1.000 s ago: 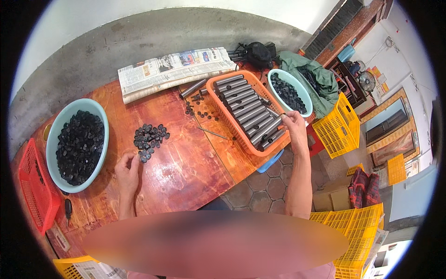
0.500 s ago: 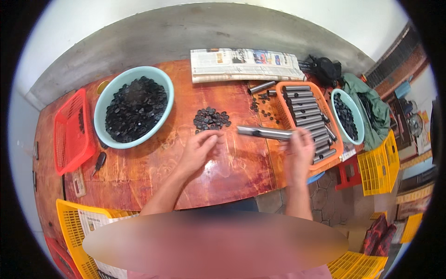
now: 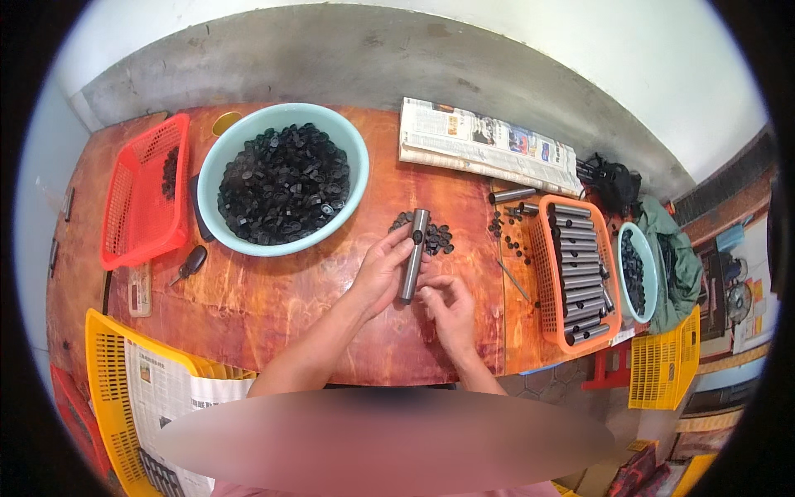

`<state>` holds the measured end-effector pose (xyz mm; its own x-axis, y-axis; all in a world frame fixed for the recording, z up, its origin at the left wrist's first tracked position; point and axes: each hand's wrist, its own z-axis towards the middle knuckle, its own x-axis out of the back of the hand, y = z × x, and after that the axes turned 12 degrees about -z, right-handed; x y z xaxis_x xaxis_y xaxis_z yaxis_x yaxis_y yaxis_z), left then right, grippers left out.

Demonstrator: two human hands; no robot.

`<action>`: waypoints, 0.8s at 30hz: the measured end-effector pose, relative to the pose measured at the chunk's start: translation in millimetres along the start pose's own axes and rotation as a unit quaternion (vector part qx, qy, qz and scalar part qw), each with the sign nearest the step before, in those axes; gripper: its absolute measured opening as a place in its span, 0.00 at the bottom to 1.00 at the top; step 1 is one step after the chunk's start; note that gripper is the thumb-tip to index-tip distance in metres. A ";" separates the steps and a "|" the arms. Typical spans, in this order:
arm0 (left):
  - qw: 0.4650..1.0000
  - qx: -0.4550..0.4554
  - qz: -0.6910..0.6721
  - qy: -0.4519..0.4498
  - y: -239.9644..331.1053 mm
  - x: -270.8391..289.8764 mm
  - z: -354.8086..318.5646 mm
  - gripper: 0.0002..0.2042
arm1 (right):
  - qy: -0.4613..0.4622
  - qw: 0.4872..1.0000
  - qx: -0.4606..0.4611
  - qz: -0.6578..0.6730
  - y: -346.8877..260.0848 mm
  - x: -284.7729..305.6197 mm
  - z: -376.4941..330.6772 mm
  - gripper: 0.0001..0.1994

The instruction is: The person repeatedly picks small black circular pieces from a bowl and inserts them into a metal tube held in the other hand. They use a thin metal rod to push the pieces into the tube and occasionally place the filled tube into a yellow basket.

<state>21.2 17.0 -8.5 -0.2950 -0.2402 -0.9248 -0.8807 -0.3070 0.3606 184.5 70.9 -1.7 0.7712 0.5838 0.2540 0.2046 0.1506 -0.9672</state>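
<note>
Wooden table point(image 3: 273, 306), perhaps concrete wall point(image 3: 331, 50)

Both forearms enter from the lower edge, bare, angled up toward the tube point(image 3: 412, 253). Left hand point(image 3: 383, 269) sits left of the tube, palm facing right, fingers curled around its middle, thumb up near the tube's top end. Right hand point(image 3: 448, 308) sits just below and right of the tube's lower end, fingers bent inward, tips touching or almost touching the tube bottom; exact contact is hard to tell. Hands close together, nearly touching. Left arm reaches further than the right.
</note>
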 end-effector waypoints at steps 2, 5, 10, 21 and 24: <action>1.000 -0.011 -0.003 0.024 4.7 1.0 0.5 0.23 | 0.052 0.988 0.066 -0.130 -0.5 15.6 18.7 0.07; 0.999 -0.021 -0.013 0.027 9.1 -0.5 0.7 0.22 | 0.105 0.959 0.070 -0.252 -3.9 34.8 54.2 0.09; 0.999 -0.018 -0.027 0.039 6.1 -0.4 2.1 0.22 | 0.097 0.932 0.077 -0.341 18.8 41.2 80.4 0.12; 0.999 -0.013 -0.017 0.040 4.7 0.1 0.8 0.20 | 0.112 0.918 0.116 -0.363 32.0 33.1 74.7 0.12; 0.999 -0.017 -0.014 0.031 5.0 -0.1 1.1 0.20 | 0.114 0.920 0.120 -0.355 31.2 33.7 72.9 0.12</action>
<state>16.4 16.6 -6.7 -0.2470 -0.2868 -0.9256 -0.8751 -0.3442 0.3402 172.9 153.4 -23.6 0.6062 0.0911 0.7901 0.5885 0.6168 -0.5227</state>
